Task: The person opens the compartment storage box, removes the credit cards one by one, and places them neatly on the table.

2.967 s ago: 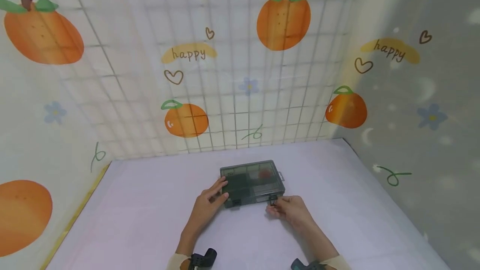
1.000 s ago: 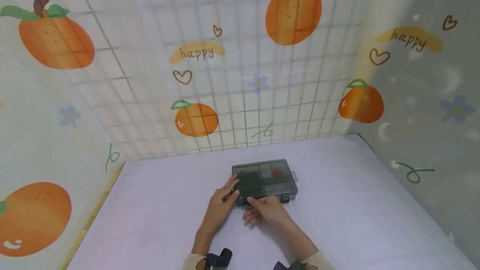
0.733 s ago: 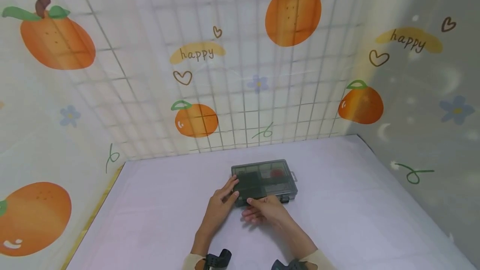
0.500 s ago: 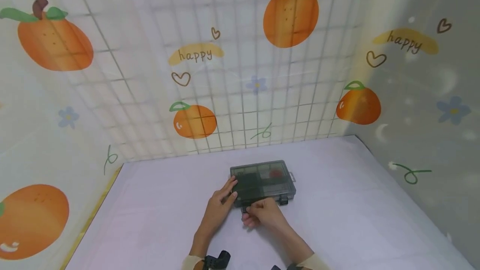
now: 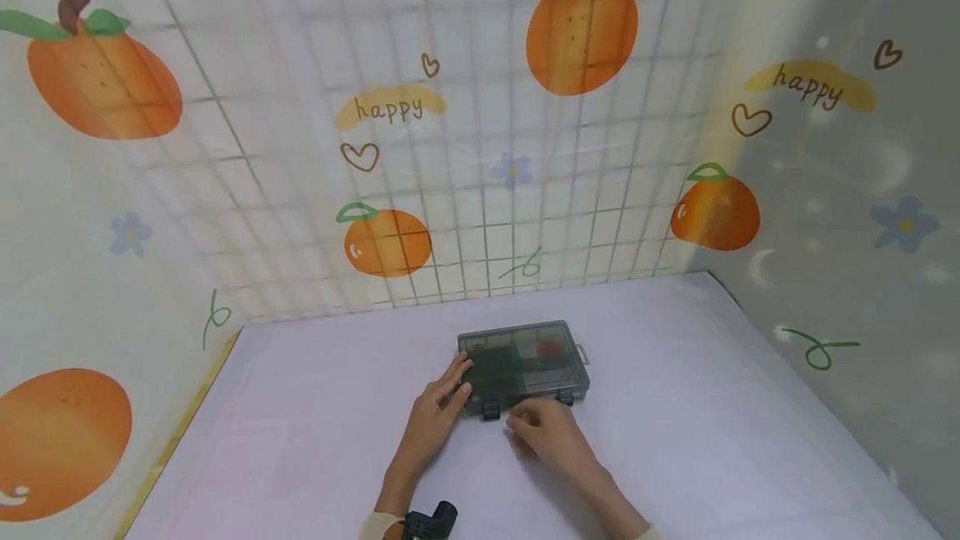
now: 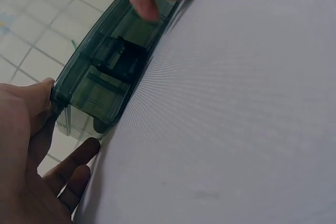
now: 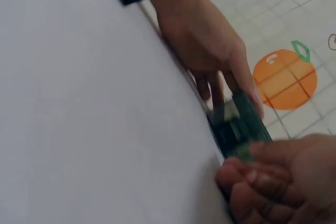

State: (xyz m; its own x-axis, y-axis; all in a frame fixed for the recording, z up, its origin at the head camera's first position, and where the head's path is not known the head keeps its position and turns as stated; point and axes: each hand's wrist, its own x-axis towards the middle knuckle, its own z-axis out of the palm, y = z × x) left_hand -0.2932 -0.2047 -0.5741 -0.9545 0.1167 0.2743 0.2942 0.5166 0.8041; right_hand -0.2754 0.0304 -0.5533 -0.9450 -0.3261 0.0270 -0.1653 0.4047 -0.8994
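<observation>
A dark green translucent storage box (image 5: 525,361) lies with its lid down on the white table, a red shape showing through its right part. My left hand (image 5: 435,411) rests at the box's left end, thumb and fingers touching the edge. Just in front of the box is my right hand (image 5: 551,432), its fingers loosely bent with nothing visible in them. The left black latch (image 5: 491,410) juts from the front side, beside the right fingertips. Partly behind the right hand sits the other latch (image 5: 565,397). In the left wrist view the near latch (image 6: 123,59) sticks outward, apart from the right fingertips.
The white tabletop (image 5: 337,407) reaches back to a curtain (image 5: 480,148) printed with oranges and grid lines. A small loop (image 5: 583,354) projects from the box's right end. A black wrist device (image 5: 431,521) is strapped to my left wrist.
My right thumb and fingers, at the right latch and later at the left one, have drawn back and to the right. The left latch now stands out. My left hand stays on the box.
</observation>
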